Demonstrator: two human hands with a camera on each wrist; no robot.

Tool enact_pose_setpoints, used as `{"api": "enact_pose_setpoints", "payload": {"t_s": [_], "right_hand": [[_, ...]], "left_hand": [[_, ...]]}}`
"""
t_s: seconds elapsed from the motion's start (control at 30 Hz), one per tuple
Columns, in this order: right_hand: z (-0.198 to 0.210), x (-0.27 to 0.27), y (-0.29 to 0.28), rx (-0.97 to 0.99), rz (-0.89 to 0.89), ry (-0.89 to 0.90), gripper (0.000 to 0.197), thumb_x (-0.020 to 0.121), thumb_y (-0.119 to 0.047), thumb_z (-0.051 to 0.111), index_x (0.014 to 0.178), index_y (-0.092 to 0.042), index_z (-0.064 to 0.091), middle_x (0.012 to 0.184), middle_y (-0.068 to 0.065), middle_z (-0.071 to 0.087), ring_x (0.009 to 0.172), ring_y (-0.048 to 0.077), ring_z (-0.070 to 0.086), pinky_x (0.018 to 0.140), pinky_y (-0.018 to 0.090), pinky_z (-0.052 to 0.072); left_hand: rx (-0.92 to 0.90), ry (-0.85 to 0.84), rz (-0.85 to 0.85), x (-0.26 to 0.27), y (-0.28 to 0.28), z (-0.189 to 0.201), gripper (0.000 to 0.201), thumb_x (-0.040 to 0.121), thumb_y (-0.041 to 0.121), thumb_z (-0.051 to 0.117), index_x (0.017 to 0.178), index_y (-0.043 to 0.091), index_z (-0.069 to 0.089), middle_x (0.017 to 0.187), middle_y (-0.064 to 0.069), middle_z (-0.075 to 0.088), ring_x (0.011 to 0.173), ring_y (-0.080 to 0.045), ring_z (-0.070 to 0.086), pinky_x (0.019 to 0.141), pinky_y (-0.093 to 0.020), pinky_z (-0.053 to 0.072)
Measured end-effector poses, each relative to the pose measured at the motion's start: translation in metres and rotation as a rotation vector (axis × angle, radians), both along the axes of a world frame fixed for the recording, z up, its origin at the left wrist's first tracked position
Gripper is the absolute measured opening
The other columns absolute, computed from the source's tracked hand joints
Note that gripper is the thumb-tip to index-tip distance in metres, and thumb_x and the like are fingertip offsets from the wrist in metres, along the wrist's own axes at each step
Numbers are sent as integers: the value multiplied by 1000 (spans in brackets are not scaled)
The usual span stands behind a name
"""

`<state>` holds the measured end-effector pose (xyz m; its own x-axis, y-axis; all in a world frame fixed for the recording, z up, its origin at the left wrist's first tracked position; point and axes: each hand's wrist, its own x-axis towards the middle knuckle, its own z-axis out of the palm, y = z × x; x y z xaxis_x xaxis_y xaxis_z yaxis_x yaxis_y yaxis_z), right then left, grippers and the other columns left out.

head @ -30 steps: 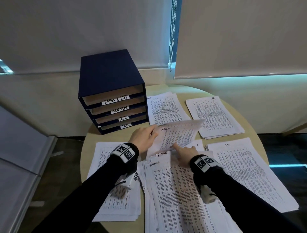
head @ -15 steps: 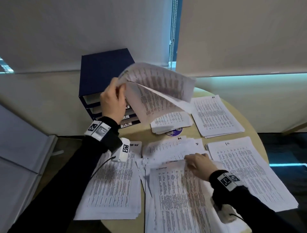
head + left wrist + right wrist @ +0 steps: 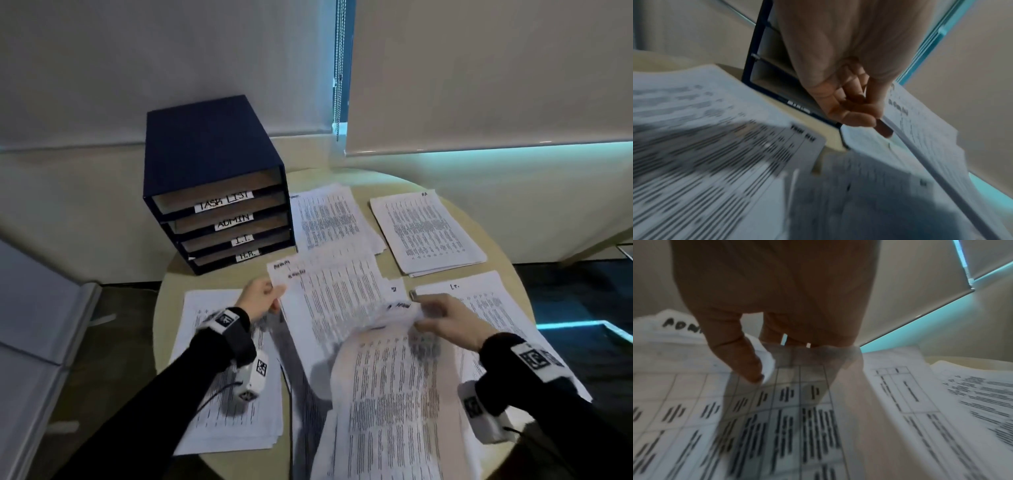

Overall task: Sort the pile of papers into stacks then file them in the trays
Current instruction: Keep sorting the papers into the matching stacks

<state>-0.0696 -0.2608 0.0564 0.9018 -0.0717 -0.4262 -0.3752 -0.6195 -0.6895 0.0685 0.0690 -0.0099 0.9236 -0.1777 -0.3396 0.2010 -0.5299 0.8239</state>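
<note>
My left hand pinches the left edge of a few printed sheets headed "ADMIN", held low over the table's middle. In the left wrist view the left hand has thumb and curled fingers closed on that paper edge. My right hand pinches the top edge of a sheet curled up off the central pile. The right wrist view shows my right hand with the thumb on the sheet and fingers behind it. The dark blue tray unit, labelled TASK LIST, ADMIN, I.T., H.R., stands at the back left.
Sorted stacks lie on the round table: one beside the trays, one at the back right, an I.T. stack on the right, another on the left. Walls and window blinds stand close behind.
My left hand, raised by the trays with sheets half a second ago, has come down to the table's middle, still holding sheets. My right hand has lifted a sheet's top edge off the central pile.
</note>
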Motion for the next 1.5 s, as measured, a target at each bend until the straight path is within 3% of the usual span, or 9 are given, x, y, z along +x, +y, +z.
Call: {"api": "enact_pose_setpoints", "payload": {"t_s": [0.27, 0.33, 0.43, 0.57, 0.7, 0.9, 1.03, 1.33, 1.5], "right_hand": [[-10, 38, 49, -310, 352, 176, 51, 89, -22, 58, 137, -12, 46, 135, 7, 54, 122, 24, 51, 105, 32, 39], [-19, 41, 63, -428, 460, 162, 40, 90, -23, 55, 128, -13, 52, 127, 5, 60, 115, 26, 55, 104, 38, 40], [-32, 42, 80, -526, 574, 114, 35, 90, -10, 42, 123, -17, 51, 118, 3, 63, 111, 24, 56, 106, 44, 30], [-51, 40, 86, -557, 628, 58, 27, 90, -11, 38, 114, -21, 47, 111, -5, 65, 103, 20, 58, 106, 48, 22], [-59, 37, 87, -558, 608, -9, 15, 94, -17, 39, 97, -24, 52, 100, -6, 62, 96, 17, 56, 107, 46, 24], [-66, 32, 87, -616, 552, -137, 25, 94, -28, 48, 116, -22, 58, 138, 3, 37, 129, 23, 32, 109, 46, 30], [-67, 34, 90, -644, 581, -203, 21, 94, -30, 51, 111, -28, 63, 154, -9, 24, 144, 21, 11, 114, 57, 7], [-70, 33, 93, -632, 561, -213, 23, 96, -29, 48, 116, -27, 60, 126, -6, 50, 127, 17, 39, 115, 56, 3], [-73, 34, 93, -571, 526, -237, 23, 97, -27, 47, 117, -26, 60, 116, -6, 53, 113, 13, 52, 116, 50, 6]], "left_hand": [[89, 205, -88, -43, -19, -47, 24, 100, 20, 50, 94, -3, 54, 66, -9, 52, 53, -19, 50, 54, -30, 42], [326, 79, -178, -45, -25, -48, 21, 100, 27, 49, 93, 7, 50, 86, -13, 54, 69, -22, 51, 66, -32, 42], [587, -248, -185, -47, -32, -47, 47, 92, 29, 61, 132, 18, 39, 126, -7, 36, 102, -19, 49, 88, -32, 48], [686, -491, -387, -44, -39, -42, 41, 93, 28, 56, 130, 21, 41, 129, -1, 37, 113, -16, 40, 100, -31, 37], [638, -382, -420, -35, -37, -47, 27, 91, 36, 58, 112, 21, 48, 122, 3, 42, 110, -16, 44, 96, -32, 39], [498, -445, -411, -36, -35, -36, 21, 89, 35, 63, 79, 19, 56, 91, 4, 56, 87, -13, 51, 85, -29, 45], [434, -462, -501, -46, -33, -31, 22, 89, 35, 62, 81, 14, 59, 87, 6, 54, 81, -11, 50, 77, -22, 42], [434, -399, -462, -49, -31, -29, 27, 88, 42, 60, 82, 19, 49, 90, 7, 49, 83, -9, 45, 78, -23, 41], [362, -293, -307, -43, -34, -24, 37, 98, 40, 44, 130, 21, 44, 131, 0, 40, 118, -12, 43, 104, -35, 39]]}}
